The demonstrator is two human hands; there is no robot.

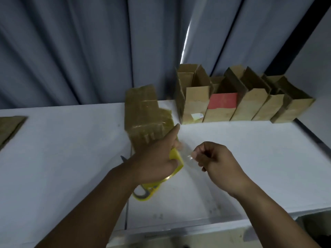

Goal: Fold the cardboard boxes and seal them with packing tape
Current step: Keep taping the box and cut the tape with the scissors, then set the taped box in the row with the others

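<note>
1. The left hand (157,158) grips the yellow tape dispenser (177,156), forefinger straight out.
2. The right hand (215,158) pinches the clear tape (188,161) end, drawn out from the dispenser.
3. The cardboard box (143,113) lies on the white table (62,149) just beyond the hands, apparently partly taped.
4. Five folded boxes (247,104) stand open-topped behind; flat cardboard (9,127) waits at the left, so work likely remains.

The left grip (154,158) and right grip (215,160) are bare, on equally bare forearms (93,203).

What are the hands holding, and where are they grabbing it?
The left hand grips the yellow tape roll by its rim; the right hand pinches the clear tape's loose end.
</note>
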